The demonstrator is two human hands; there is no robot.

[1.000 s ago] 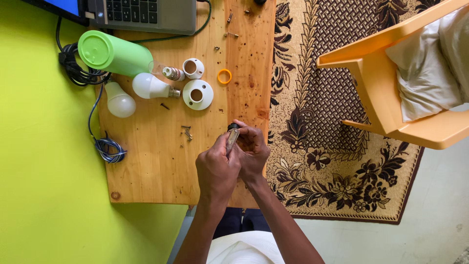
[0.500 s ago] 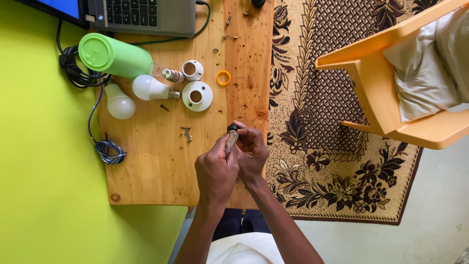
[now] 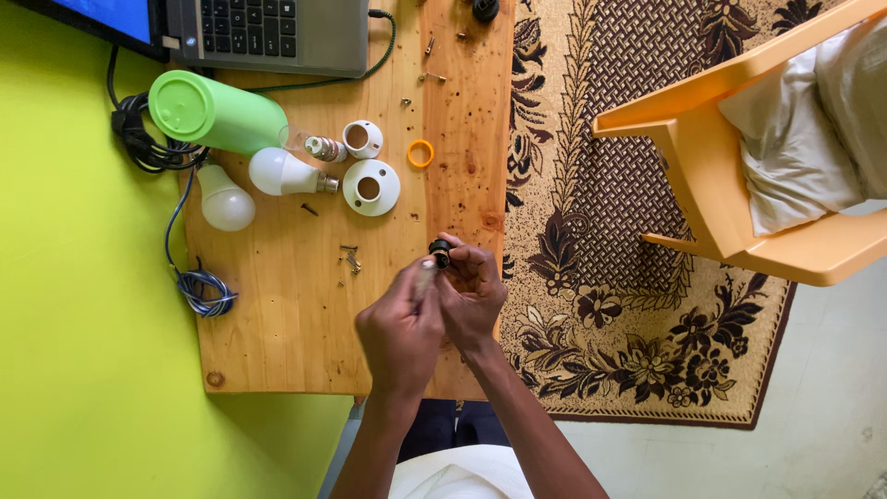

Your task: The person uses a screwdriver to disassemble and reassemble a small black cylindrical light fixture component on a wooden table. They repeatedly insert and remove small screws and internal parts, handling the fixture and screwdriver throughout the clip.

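Right hand (image 3: 473,288) pinches a small black fitting (image 3: 440,251) at its fingertips, just above the tabletop (image 3: 277,314). Left hand (image 3: 402,328), touching the right, grips a slim tool (image 3: 423,274) whose long axis points up-right into the fitting. White bulbs (image 3: 282,173) lie well apart, upper left.

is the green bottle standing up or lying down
Lying down: the green bottle rests on its side on the wooden table, beside the laptop.
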